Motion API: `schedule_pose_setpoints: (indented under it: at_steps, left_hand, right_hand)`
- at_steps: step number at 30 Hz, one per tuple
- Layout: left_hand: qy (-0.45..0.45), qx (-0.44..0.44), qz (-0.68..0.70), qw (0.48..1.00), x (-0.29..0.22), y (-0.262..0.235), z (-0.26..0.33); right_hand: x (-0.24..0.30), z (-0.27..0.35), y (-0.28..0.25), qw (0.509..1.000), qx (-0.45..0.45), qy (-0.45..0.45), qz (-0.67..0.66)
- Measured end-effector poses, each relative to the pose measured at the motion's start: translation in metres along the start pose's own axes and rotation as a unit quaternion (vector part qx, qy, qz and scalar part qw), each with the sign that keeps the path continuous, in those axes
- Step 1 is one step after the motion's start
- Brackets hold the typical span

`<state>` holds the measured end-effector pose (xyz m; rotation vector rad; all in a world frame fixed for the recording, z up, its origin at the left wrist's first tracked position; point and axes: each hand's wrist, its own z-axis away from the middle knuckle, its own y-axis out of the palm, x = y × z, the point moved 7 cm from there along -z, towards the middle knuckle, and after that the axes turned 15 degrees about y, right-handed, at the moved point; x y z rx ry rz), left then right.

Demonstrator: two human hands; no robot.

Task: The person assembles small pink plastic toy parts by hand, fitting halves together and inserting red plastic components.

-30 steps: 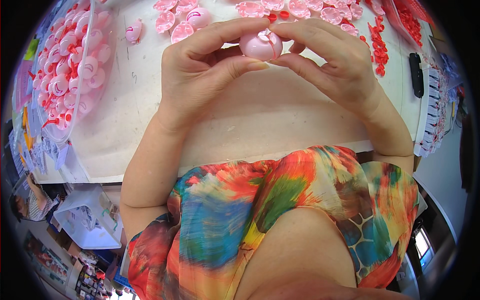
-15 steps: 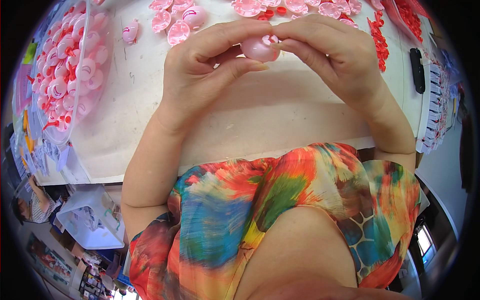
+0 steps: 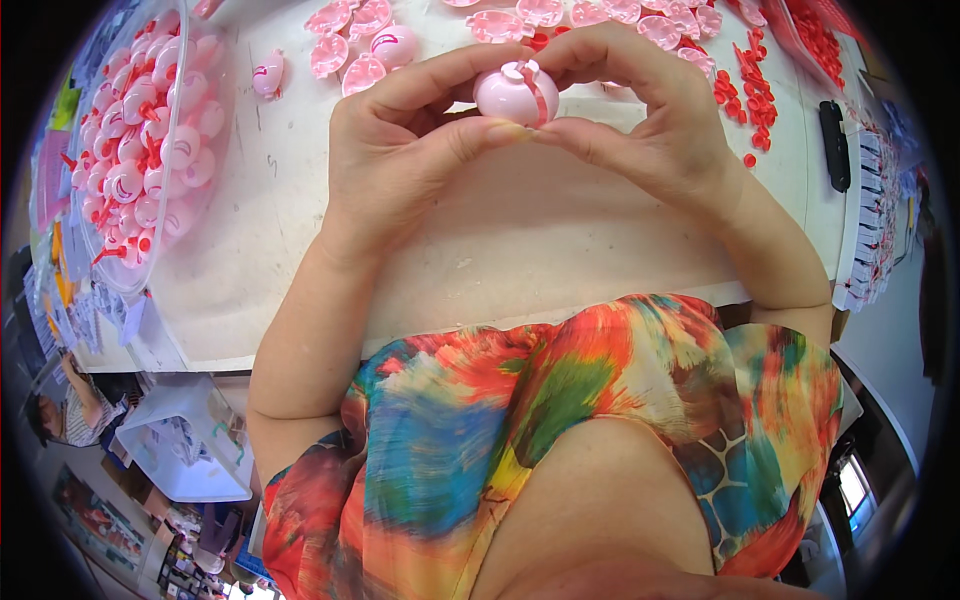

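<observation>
Between both hands, above the table, is a round pink plastic ball [image 3: 503, 98]. A red strip shows along a gap in its right side, and a small pale knob sticks up on top. My left hand [image 3: 400, 140] closes on its left side, thumb along the lower edge. My right hand [image 3: 665, 120] grips the right side, its thumb tip meeting the left one at the bottom. Fingers behind the ball are partly hidden. Just beyond my left hand lie a pink half shell [image 3: 363, 74] and a pink ball with a printed mark [image 3: 393, 46].
A clear tub [image 3: 160, 225] of pink balls with red stems stands at the left. One pink piece [image 3: 267, 75] lies beside it. More pink shells [image 3: 497, 26] spread along the back. Red parts [image 3: 758, 95], a red-filled tray [image 3: 815, 45] and a black object [image 3: 834, 146] are at right.
The ball has turned in my fingers, so its red strip and top knob now face me. My right thumb has moved down to its lower edge. The view has shifted slightly.
</observation>
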<state>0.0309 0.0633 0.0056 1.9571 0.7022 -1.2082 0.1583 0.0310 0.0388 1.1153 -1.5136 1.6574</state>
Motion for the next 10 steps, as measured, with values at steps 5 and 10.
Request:
schedule_pose_setpoints:
  at_steps: [5, 10]
  left_hand:
    - [-0.003, 0.002, -0.001, 1.000, 0.000, 0.001, 0.000]
    - [-0.006, 0.024, -0.005, 1.000, 0.002, 0.001, 0.001]
  right_hand:
    - [-0.004, 0.000, 0.001, 1.000, 0.015, 0.020, 0.013]
    - [-0.002, -0.006, -0.003, 0.998, 0.022, -0.038, -0.039]
